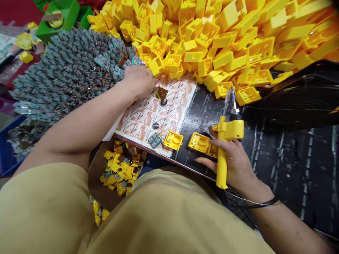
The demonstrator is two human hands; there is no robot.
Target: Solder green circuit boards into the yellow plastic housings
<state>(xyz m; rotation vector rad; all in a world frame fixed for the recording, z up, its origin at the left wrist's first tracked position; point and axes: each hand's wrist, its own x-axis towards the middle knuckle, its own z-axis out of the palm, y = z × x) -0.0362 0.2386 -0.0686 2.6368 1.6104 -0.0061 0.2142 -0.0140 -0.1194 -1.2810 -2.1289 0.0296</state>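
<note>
My right hand (238,160) is closed round a yellow soldering gun (224,151), its metal tip pointing up and away from me. The fingers of this hand reach beside a yellow plastic housing (199,141) on the table, and another housing is partly hidden under them. Left of these lies an open yellow housing (173,140), next to a small grey-green circuit board (154,140) with thin wires. My left hand (139,81) is at the far edge of a patterned sheet (137,123), beside the heap of grey boards (79,67). Its fingers are mostly hidden behind it.
A large heap of yellow housings (206,46) covers the back of the table. Two small round black parts (164,101) and a brown board (162,92) lie on the sheet. Below the edge stands a cardboard box (99,176) of yellow pieces. Green bins (63,21) stand back left.
</note>
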